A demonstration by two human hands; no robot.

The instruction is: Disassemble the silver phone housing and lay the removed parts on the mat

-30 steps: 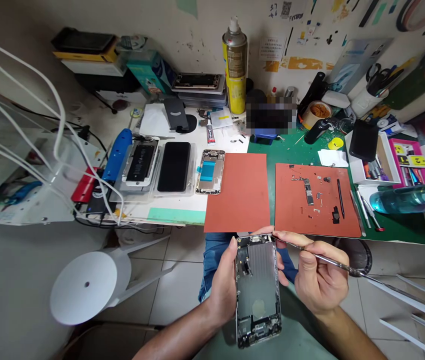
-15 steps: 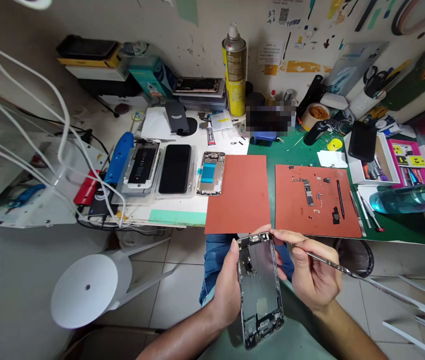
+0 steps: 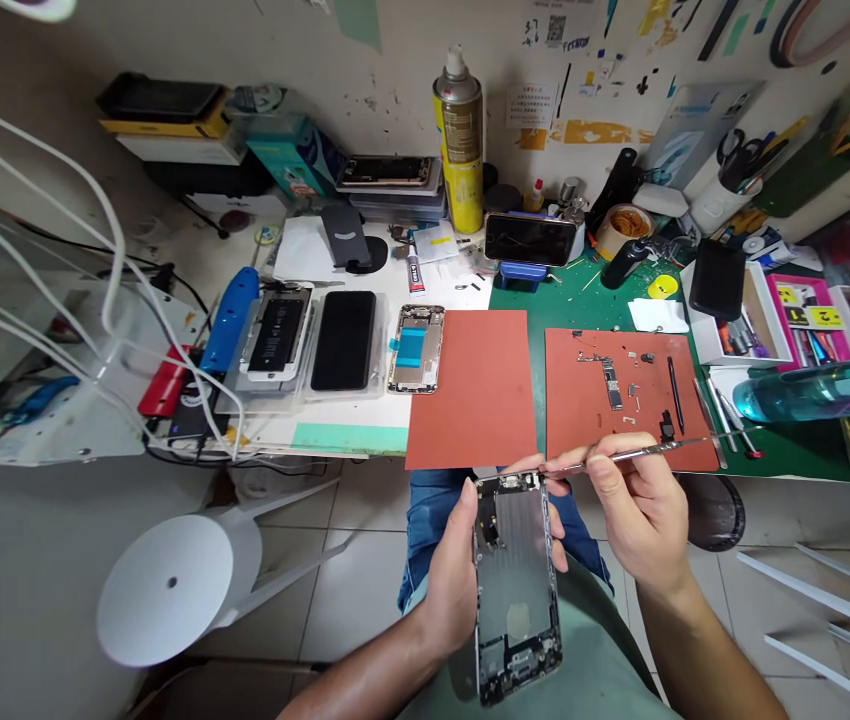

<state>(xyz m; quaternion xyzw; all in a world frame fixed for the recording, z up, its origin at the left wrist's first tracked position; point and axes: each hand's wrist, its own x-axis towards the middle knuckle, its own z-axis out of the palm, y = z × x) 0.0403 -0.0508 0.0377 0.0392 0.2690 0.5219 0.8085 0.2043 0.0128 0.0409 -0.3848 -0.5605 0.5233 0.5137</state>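
My left hand is wrapped around an opened phone housing, thumb on its left edge and fingertips showing at the right edge. Bare metal shows inside, with small parts and flex cables at the top and bottom ends. In my right hand is a thin metal spudger, pinched between thumb and fingers. Its tip meets the top right corner of the housing. It lies nearly level, its far end reaching out over the right side of the bench.
An orange mat lies ahead; another orange mat holds a logic board and small parts. Left of them are a phone frame, a dark phone and a screen assembly. A blue bottle lies at right.
My right hand has risen slightly, turning the spudger from a downward slope to almost level, tip still at the housing's top corner. The housing stays in my left hand, turned slightly.
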